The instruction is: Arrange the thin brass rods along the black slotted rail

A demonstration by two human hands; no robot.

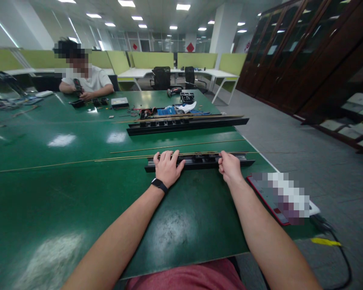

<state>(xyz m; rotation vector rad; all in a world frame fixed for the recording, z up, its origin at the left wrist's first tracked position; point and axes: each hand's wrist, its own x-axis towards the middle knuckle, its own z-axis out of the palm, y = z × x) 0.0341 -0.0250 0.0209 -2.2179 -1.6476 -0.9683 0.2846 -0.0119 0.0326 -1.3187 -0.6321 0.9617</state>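
A black channel-shaped rail (199, 164) lies lengthwise on the green table, with small black fittings (197, 157) inside its middle. My left hand (167, 169) rests across the rail's left part with fingers spread, its fingertips over the thin brass rods (127, 157). At the rail's right part my right hand (230, 166) is closed, thumb and index finger pinched at the line of a brass rod. The rods run along the rail's far side and stick out well to the left. One of them shows beyond my right hand. Another brass rod (178, 145) lies apart, just behind.
A second black rail (187, 125) with rods lies farther back, before blue parts (167, 110) and a power tool (174, 92). Across the green table (63, 201) a person (86, 80) handles a tool. A red-edged phone or tablet (268, 197) sits at the right edge.
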